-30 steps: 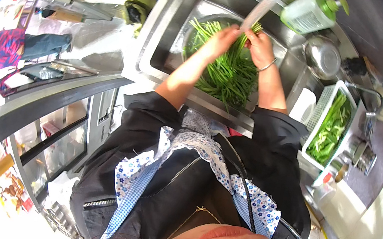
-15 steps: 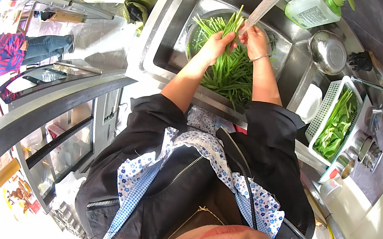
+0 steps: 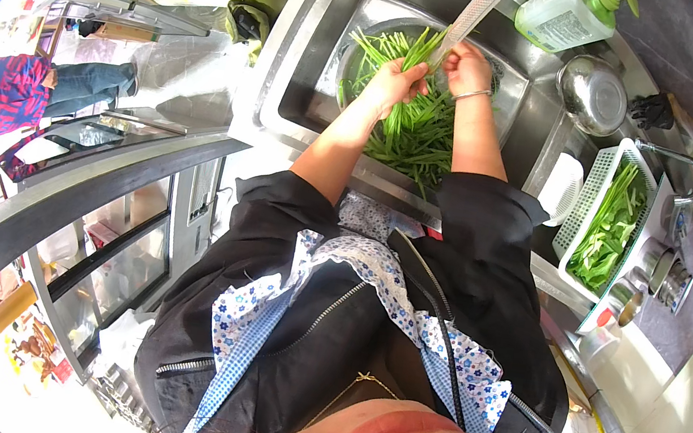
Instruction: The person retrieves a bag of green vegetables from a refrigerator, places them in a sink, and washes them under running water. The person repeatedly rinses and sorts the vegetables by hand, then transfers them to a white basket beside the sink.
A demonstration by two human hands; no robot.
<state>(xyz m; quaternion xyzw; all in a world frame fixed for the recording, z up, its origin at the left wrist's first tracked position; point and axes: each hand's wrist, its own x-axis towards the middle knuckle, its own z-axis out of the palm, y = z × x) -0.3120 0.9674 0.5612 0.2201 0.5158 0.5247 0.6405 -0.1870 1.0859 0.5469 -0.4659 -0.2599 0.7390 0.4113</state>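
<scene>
A bundle of long green stalks (image 3: 414, 132) lies across a round metal bowl (image 3: 357, 48) inside the steel sink (image 3: 304, 83). My left hand (image 3: 398, 82) is closed around the stalks near their upper end. My right hand (image 3: 468, 68), with a thin bracelet on the wrist, grips the same bundle just to the right, close under the metal faucet hose (image 3: 479, 6). Both forearms reach from my black jacket sleeves over the sink's front edge.
A white slotted basket (image 3: 600, 189) with more green leaves stands at the right of the sink. A steel bowl (image 3: 594, 94), a green soap bottle (image 3: 564, 15) and metal cups (image 3: 668, 276) sit nearby. Another person (image 3: 13, 87) in a red patterned top stands at far left.
Both hands have moved up the bundle toward the faucet, lifting the stalk ends higher in the sink.
</scene>
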